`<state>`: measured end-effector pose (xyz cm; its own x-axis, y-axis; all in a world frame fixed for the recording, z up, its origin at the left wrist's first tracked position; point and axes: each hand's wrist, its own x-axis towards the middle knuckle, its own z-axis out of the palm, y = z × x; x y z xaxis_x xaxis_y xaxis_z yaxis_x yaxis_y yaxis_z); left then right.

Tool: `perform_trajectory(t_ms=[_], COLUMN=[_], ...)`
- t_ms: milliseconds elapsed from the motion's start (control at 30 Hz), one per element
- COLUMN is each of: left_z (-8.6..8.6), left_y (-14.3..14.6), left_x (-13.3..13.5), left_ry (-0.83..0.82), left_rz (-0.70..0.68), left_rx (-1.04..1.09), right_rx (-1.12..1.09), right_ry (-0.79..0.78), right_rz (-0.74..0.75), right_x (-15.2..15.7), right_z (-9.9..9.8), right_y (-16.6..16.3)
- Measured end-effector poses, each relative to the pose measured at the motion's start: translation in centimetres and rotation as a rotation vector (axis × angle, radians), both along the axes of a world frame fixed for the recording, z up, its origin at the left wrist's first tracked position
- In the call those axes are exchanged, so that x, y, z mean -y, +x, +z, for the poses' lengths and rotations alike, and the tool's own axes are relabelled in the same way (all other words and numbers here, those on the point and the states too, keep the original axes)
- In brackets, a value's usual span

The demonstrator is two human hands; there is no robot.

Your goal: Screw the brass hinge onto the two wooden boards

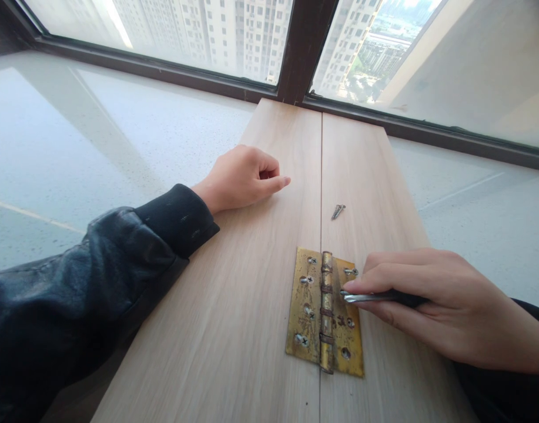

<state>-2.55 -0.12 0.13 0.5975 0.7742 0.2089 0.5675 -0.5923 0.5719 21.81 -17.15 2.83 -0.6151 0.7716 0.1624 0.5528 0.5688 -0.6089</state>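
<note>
A worn brass hinge (326, 311) lies flat across the seam between two pale wood boards (247, 305). Several cross-head screws sit in its left leaf. On the right leaf, a screw (351, 271) stands at the top hole, and the lowest hole shows no screw. My right hand (432, 299) grips a slim tool (370, 297) with a silver metal front and black rear part; its tip points left over the right leaf, near the knuckle. Its exact kind is unclear. Beyond the hinge, loose screws (338, 212) lie together. My left hand (245, 179) rests loosely closed on the left board, holding nothing visible.
Dark window frames (291, 64) border the far end of the boards, with tall buildings behind the glass. A pale speckled sill (106, 135) extends on both sides under the boards. A dark sleeve (132, 252) covers my left forearm.
</note>
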Motion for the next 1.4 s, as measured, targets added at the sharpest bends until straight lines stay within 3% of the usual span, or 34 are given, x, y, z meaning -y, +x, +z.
perform_trajectory(t_ms=[667, 833, 1033, 1167, 1400], left_z=[0.14, 0.18, 0.07, 0.01, 0.1], left_y=[0.02, -0.01, 0.02, 0.02, 0.03], left_x=[0.1, 0.11, 0.03, -0.06, 0.02], left_ry=[-0.017, -0.016, -0.013, -0.011, -0.014], left_rz=[0.008, 0.01, 0.0, -0.003, 0.004], left_rx=[-0.023, -0.027, -0.005, 0.0, -0.009], right_rx=[0.004, -0.042, -0.044, -0.08, -0.062], right_ry=[0.009, -0.041, -0.027, -0.045, -0.051], right_rz=[-0.026, 0.042, -0.027, 0.037, -0.018], right_x=[0.24, 0.19, 0.12, 0.02, 0.06], right_z=[0.07, 0.03, 0.1, 0.1, -0.11], right_y=[0.12, 0.09, -0.11, -0.01, -0.1])
